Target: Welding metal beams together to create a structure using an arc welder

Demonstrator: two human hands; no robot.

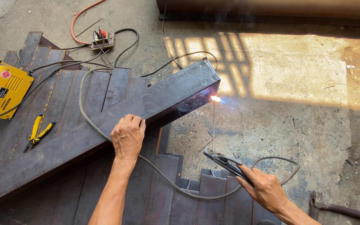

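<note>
A long dark steel box beam (84,133) lies diagonally across a stack of flat steel plates (159,196). My left hand (128,136) rests palm down on the beam's near edge, fingers curled over it. My right hand (263,188) grips a black electrode holder (226,161) with a thin welding rod (213,125) pointing up. The rod's tip meets the beam's end corner, where a bright spark (216,99) and faint smoke show. A grey cable (176,183) loops from the holder across the plates.
A yellow welding machine (1,89) sits at the left, with yellow-handled pliers (38,133) lying on the plates beside it. A power strip (102,41) with cables and an orange cord lies at the back. A chipping hammer (338,208) lies on the concrete floor (296,83) at lower right.
</note>
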